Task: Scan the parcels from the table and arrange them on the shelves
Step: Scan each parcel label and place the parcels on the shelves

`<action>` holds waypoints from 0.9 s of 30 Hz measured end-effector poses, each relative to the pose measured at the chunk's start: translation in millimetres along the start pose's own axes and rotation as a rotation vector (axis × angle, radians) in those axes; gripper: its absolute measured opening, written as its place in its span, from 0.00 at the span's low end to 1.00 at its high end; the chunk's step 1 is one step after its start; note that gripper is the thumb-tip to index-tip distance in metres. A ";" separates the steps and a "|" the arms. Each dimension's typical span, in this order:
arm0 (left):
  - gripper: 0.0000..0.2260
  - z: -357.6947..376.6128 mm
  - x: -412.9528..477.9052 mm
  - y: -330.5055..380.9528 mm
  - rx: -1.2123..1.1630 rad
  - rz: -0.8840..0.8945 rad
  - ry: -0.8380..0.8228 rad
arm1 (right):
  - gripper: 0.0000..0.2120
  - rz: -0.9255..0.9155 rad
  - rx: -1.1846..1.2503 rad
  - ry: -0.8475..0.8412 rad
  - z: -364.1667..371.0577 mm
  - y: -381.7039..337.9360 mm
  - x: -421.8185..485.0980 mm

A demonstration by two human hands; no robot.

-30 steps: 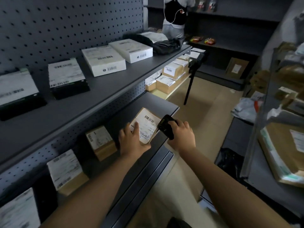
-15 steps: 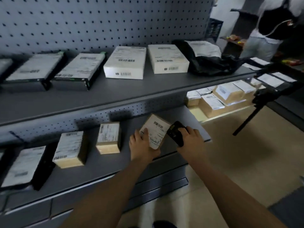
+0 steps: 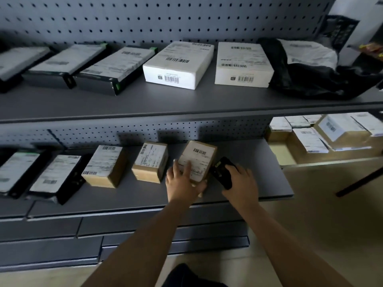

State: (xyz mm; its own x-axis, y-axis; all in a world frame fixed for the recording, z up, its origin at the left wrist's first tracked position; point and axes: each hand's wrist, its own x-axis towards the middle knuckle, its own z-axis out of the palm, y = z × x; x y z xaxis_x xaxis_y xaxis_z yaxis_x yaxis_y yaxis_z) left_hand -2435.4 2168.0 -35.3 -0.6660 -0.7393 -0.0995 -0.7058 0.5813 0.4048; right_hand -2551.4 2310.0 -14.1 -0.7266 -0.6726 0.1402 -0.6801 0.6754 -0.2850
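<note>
The parcel [image 3: 196, 160] now rests on the lower shelf [image 3: 259, 162], at the right end of its row, no longer raised over the shelf's front edge. My left hand [image 3: 183, 183] still holds it; my right hand [image 3: 240, 181] grips the scanner [image 3: 222, 172]. I judge placement nearly complete.

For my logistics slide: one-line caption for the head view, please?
Left hand holds a labelled brown parcel on the lower shelf; right hand grips a black scanner beside it.
</note>
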 end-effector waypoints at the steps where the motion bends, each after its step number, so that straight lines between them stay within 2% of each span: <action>1: 0.39 0.9 6.8 -0.4 0.027 -0.007 0.027 | 0.35 -0.014 0.007 0.015 4.9 -2.6 5.8; 6: 0.39 2.8 29.4 -1.7 0.134 0.003 0.132 | 0.35 -0.050 0.059 0.083 22.3 -8.6 31.8; 12: 0.39 -21.4 5.8 -3.4 0.125 0.038 0.126 | 0.34 -0.021 0.224 0.185 -0.7 -20.3 22.8; 16: 0.36 -52.6 -16.6 -13.7 0.121 0.045 0.157 | 0.31 -0.070 0.242 0.150 -16.6 -49.6 22.3; 22: 0.35 -77.7 -41.7 -62.6 0.132 0.009 0.284 | 0.34 -0.173 0.289 0.098 -7.4 -123.7 21.7; 27: 0.32 -95.6 -90.1 -139.1 0.075 -0.178 0.401 | 0.33 -0.215 0.462 -0.016 23.6 -207.8 -3.1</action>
State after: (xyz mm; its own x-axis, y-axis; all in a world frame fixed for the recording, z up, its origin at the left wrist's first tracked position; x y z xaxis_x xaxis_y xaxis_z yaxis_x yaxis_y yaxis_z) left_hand -2254.1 2121.3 4.3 -0.3969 -0.8946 0.2051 -0.8263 0.4456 0.3445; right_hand -2405.5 2164.6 22.3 -0.5709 -0.7887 0.2281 -0.6974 0.3192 -0.6417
